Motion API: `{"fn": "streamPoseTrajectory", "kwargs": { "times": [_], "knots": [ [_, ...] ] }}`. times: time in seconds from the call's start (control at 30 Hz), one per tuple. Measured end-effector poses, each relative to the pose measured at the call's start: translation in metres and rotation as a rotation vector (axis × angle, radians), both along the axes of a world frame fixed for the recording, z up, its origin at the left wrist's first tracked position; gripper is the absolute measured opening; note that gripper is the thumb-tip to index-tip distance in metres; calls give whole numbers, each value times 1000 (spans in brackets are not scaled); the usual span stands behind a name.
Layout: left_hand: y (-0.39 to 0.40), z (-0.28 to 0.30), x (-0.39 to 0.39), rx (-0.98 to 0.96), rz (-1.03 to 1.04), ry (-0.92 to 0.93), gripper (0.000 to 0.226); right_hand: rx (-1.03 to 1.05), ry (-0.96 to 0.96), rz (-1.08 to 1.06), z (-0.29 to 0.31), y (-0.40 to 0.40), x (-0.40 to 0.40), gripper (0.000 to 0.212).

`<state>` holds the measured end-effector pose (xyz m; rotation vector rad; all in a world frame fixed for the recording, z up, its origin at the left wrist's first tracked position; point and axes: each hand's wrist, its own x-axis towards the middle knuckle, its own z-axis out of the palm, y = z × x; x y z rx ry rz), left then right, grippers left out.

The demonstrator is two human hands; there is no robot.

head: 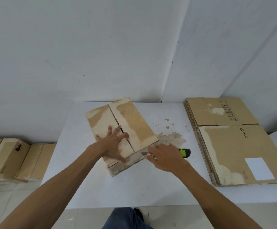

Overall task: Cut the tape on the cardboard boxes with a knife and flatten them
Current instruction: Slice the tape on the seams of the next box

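My left hand (112, 142) lies spread flat on the cardboard box (131, 128) at table (134, 187) centre. The box's flap seam runs away from me, leaning left. My right hand (163, 157) holds the utility knife (185, 152) just beside the box's near right corner, blade toward it, so the right is nearer the cut. Box top is pale and scuffed where tape has peeled; the seam gapes slightly.

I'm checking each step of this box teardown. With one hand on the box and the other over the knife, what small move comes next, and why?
Probably close the right hand around the utility knife and lift it. The knife lies on the table under that hand, blade toward the cardboard box, not clearly gripped. The left hand already presses spread fingers on the top flaps, steadying the box.
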<state>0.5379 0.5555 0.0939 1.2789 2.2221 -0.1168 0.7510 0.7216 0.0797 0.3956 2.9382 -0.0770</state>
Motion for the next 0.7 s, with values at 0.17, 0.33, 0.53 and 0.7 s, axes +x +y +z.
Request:
{"fn": "streamPoseTrajectory", "kwargs": {
  "times": [0.17, 0.33, 0.53, 0.7],
  "knots": [
    [-3, 7, -1, 15, 5, -14, 93, -23, 51, 85, -9, -23, -3, 43],
    [-10, 8, 0, 10, -26, 18, 94, -5, 114, 106, -11, -30, -13, 43],
    [-8, 5, 7, 6, -23, 22, 97, -36, 95, 110, -10, -39, -19, 44],
    [-8, 7, 7, 0, -19, 26, 98, -63, 69, 96, -6, -39, -18, 43]
  ]
}}
